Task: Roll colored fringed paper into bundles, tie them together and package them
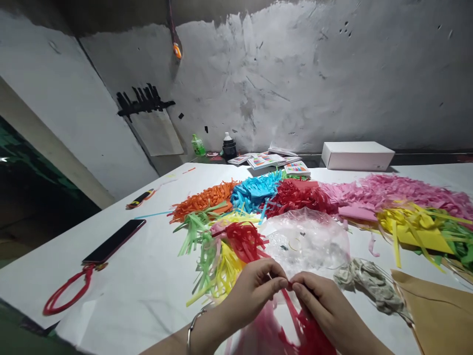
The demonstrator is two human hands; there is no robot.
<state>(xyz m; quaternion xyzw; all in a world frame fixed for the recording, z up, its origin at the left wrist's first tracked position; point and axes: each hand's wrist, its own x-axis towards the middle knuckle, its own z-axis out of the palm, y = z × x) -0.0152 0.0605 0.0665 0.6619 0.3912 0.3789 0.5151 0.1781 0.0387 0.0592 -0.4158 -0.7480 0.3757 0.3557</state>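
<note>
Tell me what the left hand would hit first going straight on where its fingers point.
Probably the red paper pinched at its fingertips, then almost at once the fingertips of the right hand, opposite the left hand; depth is uncertain here.

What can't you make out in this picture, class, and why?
All in the head view:
- How the left hand and right hand grip the red fringe: hidden by fingers.
- The fringe's near end: cut off by the bottom edge.
- The white box's contents: hidden by its sides.
- Print on the cards: too small.
</note>
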